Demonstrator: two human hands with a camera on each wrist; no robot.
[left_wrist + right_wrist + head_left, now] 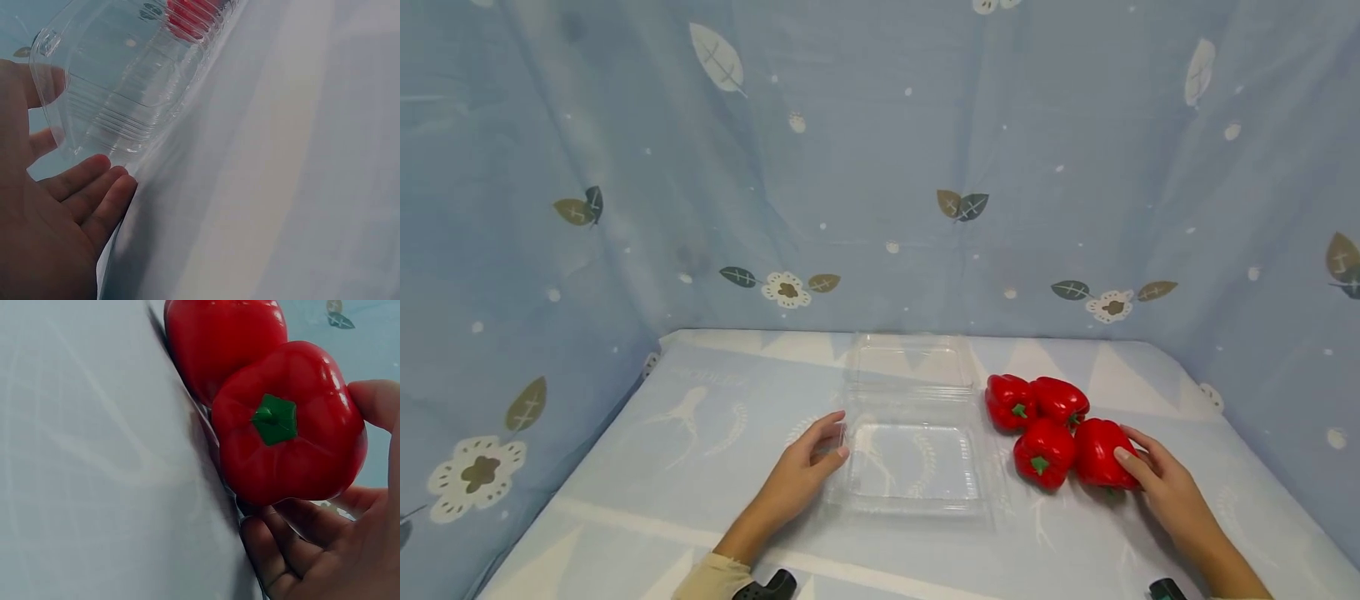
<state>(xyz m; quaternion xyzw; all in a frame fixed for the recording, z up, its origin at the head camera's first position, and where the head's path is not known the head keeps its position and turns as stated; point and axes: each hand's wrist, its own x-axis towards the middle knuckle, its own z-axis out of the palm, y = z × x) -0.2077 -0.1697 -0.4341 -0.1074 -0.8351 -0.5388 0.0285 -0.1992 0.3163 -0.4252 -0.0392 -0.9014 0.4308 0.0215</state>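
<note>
**Two hands, four red peppers and an open clear box**

A person's two bare hands rest on a desk covered in pale blue patterned cloth, with a leaf-and-flower fabric backdrop hung behind and to both sides. The left hand lies at the left edge of a clear plastic clamshell container, its fingers loosely curved and their tips touching the container's rim; the left wrist view shows the fingers against the ridged plastic wall without closing round it. The container sits open near the middle of the desk, its lid folded back toward the backdrop.

Just to the right of the container, four red bell peppers lie in a tight cluster (green stems showing on several). The right hand cups the nearest pepper, the one at the right end of the cluster, with fingers curled under and around it, as the right wrist view makes plain. That pepper touches its neighbour, and the two rear peppers lie just behind them.
</note>
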